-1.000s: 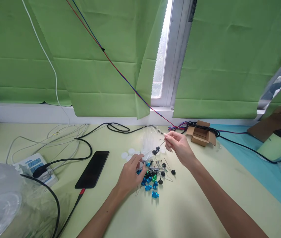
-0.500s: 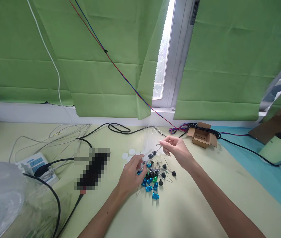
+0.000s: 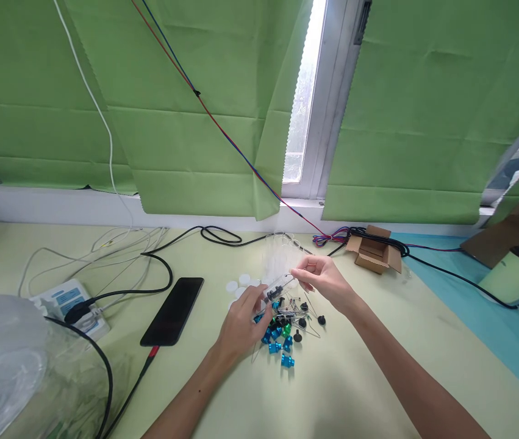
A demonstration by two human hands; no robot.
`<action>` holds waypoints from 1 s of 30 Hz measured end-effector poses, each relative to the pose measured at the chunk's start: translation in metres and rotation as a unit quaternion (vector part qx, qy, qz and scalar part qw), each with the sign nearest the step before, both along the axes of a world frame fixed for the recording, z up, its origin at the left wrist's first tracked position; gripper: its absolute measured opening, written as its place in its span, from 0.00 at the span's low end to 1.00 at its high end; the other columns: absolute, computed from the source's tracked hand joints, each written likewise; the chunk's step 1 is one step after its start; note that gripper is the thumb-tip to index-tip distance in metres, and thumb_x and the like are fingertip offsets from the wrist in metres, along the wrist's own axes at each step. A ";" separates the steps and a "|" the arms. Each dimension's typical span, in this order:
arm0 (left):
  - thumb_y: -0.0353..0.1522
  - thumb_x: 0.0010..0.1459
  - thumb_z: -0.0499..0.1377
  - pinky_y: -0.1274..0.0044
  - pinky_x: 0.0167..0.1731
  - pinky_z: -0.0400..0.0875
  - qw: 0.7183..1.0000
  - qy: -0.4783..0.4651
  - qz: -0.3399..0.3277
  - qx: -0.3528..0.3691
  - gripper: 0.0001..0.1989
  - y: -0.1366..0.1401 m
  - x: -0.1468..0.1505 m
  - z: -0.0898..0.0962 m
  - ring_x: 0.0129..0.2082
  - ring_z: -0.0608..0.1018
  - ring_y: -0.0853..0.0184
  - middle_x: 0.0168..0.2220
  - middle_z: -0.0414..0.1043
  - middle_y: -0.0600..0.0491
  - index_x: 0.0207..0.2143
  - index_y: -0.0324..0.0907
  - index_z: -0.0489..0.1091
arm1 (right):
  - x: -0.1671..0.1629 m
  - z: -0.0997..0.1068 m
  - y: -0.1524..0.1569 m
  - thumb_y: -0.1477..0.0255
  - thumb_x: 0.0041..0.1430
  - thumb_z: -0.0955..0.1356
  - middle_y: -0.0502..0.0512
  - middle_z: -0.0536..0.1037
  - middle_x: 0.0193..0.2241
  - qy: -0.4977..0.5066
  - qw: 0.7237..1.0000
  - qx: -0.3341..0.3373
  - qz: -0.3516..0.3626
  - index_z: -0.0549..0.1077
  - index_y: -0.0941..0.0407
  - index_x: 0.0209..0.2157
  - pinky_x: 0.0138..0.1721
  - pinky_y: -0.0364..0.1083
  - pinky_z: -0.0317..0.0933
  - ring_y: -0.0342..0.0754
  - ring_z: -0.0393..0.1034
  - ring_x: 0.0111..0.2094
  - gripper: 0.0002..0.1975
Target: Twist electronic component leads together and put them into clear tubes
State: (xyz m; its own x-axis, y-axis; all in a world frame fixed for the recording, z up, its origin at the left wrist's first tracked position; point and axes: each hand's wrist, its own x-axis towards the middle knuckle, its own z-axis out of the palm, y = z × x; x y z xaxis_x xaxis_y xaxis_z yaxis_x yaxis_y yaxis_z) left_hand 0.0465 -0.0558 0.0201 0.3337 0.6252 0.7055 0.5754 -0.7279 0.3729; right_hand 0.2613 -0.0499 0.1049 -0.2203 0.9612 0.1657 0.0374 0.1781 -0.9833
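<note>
My left hand (image 3: 243, 320) is closed around the lower end of a clear plastic tube (image 3: 283, 285), which tilts up to the right. A small black fitting (image 3: 274, 292) appears to sit inside the tube. My right hand (image 3: 325, 281) pinches at the tube's upper end, where a thin metal wire from the black fitting comes up; the fingertips partly hide it. Just below both hands lies a pile of small parts: blue metal fittings (image 3: 288, 361), a green fitting (image 3: 286, 330), black knob-like pieces (image 3: 297, 336) and thin bent wires.
White round caps (image 3: 232, 286) lie left of the hands, and more clear tubes (image 3: 274, 259) behind them. A phone (image 3: 172, 311) with a cable, a power strip (image 3: 69, 305) and a plastic bag (image 3: 3, 366) are on the left. An open cardboard box (image 3: 372, 253) stands behind right.
The black fitting has moved down and left, deeper into the clear tube. My right hand has come slightly lower with the wire; my left hand stays in place.
</note>
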 end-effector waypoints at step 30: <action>0.28 0.60 0.56 0.77 0.29 0.69 1.000 -0.008 -0.006 0.015 0.16 0.000 0.001 -0.001 0.26 0.71 0.68 0.30 0.68 0.54 0.51 0.44 0.63 | -0.004 -0.002 -0.002 0.61 0.51 0.74 0.46 0.67 0.17 -0.022 0.999 0.013 0.021 0.70 0.57 0.23 0.23 0.42 0.53 0.40 0.60 0.20 0.16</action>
State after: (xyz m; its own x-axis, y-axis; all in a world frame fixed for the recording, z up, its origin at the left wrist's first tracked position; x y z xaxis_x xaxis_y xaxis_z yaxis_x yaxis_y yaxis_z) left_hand 0.0470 -0.0554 0.0190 0.3305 0.5999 0.7287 0.5604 -0.7459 0.3600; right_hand 0.2578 -0.0523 0.1025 -0.2680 0.9465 0.1798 0.0724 0.2058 -0.9759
